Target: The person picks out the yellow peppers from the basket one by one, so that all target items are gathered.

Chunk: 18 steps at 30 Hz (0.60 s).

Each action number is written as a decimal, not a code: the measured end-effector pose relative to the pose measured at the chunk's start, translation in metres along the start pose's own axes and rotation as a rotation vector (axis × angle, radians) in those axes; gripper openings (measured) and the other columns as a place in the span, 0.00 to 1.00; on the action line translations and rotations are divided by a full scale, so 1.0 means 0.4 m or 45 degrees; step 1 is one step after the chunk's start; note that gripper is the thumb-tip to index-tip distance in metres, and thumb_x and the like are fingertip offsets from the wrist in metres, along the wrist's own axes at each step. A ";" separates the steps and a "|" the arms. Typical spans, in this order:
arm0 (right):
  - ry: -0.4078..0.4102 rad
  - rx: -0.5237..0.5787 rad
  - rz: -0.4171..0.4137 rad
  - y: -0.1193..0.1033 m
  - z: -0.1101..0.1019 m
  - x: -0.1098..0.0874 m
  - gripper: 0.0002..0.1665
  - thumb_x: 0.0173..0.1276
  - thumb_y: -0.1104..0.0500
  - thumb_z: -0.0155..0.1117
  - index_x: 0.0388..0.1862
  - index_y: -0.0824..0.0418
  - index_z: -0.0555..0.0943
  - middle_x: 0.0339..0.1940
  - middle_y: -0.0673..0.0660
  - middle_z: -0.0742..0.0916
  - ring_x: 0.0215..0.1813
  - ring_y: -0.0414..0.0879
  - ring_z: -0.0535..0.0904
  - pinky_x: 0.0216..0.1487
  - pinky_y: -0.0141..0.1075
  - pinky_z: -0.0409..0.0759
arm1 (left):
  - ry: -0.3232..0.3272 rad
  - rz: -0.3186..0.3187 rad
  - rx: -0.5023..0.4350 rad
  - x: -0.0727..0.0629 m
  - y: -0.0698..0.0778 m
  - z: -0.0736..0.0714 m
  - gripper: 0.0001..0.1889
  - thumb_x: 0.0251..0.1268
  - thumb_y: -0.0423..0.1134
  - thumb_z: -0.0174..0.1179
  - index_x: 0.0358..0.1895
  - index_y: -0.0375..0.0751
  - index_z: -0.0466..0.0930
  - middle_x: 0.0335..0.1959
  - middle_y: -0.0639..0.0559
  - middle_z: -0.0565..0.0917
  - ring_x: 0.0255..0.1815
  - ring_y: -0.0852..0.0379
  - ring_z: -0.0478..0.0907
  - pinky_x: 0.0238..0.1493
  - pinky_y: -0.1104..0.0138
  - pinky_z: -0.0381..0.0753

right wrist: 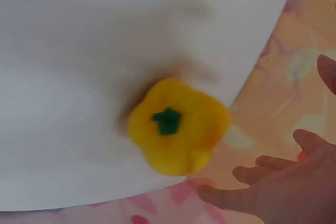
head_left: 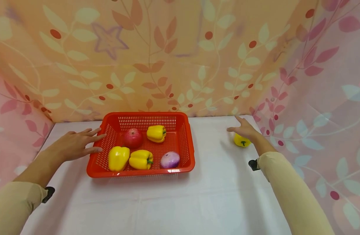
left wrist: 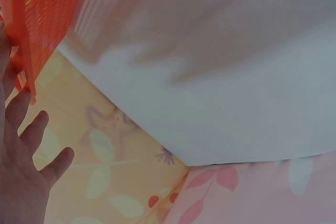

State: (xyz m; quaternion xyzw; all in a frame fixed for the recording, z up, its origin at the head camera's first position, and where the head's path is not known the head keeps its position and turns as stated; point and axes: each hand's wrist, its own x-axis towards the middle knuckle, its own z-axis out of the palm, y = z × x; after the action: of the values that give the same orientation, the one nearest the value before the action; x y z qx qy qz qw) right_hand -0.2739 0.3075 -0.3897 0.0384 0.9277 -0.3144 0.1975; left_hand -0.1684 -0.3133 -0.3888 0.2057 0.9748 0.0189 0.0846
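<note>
A red plastic basket point(head_left: 191, 147) stands on the white table. Inside it lie several yellow bell peppers point(head_left: 119, 158), a red pomegranate-like fruit point(head_left: 133, 138) and a purple-and-white onion point(head_left: 170, 160). My left hand point(head_left: 77, 143) is at the basket's left side, fingers spread; the left wrist view shows its fingertips point(left wrist: 20, 100) by the basket wall, and I cannot tell if they touch it. My right hand point(head_left: 245, 128) hovers over another yellow bell pepper point(right wrist: 178, 129) at the table's right, partly hidden in the head view. Its fingers are extended and apart from the pepper.
Floral cloth point(head_left: 180, 58) hangs behind the table and along both sides. White tablecloth point(head_left: 215, 195) spreads in front of the basket and between it and the right-hand pepper. Small black devices point(head_left: 254, 164) sit at both wrists.
</note>
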 end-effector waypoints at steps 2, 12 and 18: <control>-0.004 0.003 -0.049 -0.037 0.004 0.000 0.59 0.69 0.42 0.63 0.83 0.52 0.36 0.81 0.70 0.43 0.79 0.71 0.38 0.72 0.71 0.42 | -0.003 -0.002 0.000 -0.001 -0.002 0.001 0.37 0.66 0.63 0.58 0.71 0.45 0.70 0.73 0.35 0.65 0.70 0.28 0.62 0.59 0.26 0.61; -0.137 0.263 -0.250 -0.241 0.044 -0.002 0.55 0.68 0.39 0.62 0.83 0.44 0.42 0.83 0.57 0.51 0.80 0.61 0.50 0.73 0.66 0.53 | -0.010 -0.018 -0.025 -0.003 -0.005 0.004 0.37 0.66 0.64 0.57 0.72 0.46 0.69 0.74 0.35 0.64 0.71 0.28 0.61 0.60 0.26 0.61; -0.253 0.471 -0.356 -0.352 0.098 -0.006 0.52 0.69 0.42 0.62 0.83 0.46 0.46 0.83 0.58 0.51 0.79 0.57 0.56 0.71 0.60 0.64 | -0.004 -0.014 -0.050 -0.004 -0.003 0.005 0.37 0.67 0.64 0.57 0.72 0.45 0.68 0.74 0.35 0.64 0.71 0.28 0.61 0.60 0.27 0.61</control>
State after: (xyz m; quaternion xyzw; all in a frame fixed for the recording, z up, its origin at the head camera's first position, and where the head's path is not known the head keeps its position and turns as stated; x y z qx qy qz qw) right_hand -0.2860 0.1716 -0.3370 -0.0860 0.8267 -0.5054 0.2320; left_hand -0.1671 -0.3152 -0.3908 0.1985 0.9752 0.0374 0.0903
